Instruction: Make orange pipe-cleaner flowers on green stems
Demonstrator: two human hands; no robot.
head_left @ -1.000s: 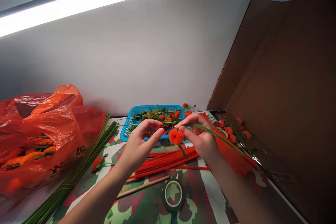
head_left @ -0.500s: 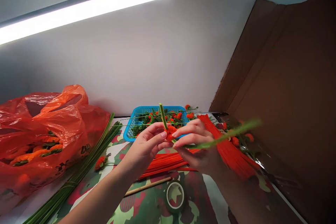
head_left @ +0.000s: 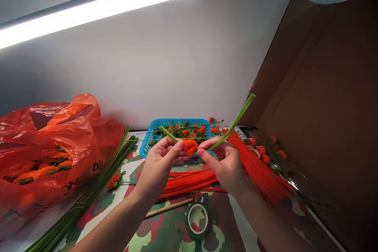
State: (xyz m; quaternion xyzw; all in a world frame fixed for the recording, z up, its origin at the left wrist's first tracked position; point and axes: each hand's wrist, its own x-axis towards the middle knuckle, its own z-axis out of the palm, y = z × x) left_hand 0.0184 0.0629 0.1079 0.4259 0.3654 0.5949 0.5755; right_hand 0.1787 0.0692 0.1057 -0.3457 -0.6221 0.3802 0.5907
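Camouflage-patterned tabletop [head_left: 165,232]: blue basket [head_left: 143,149], tape roll [head_left: 209,222], wooden stick [head_left: 169,208], red strips [head_left: 190,183].

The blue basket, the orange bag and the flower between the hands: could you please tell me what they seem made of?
Blue basket: probably smooth moulded plastic, judging by its regular perforations.
Orange bag: thin, glossy plastic film, seemingly; it is creased and translucent.
Flower: likely matt, fuzzy chenille, from its soft-looking edges, though the fibre is unclear.
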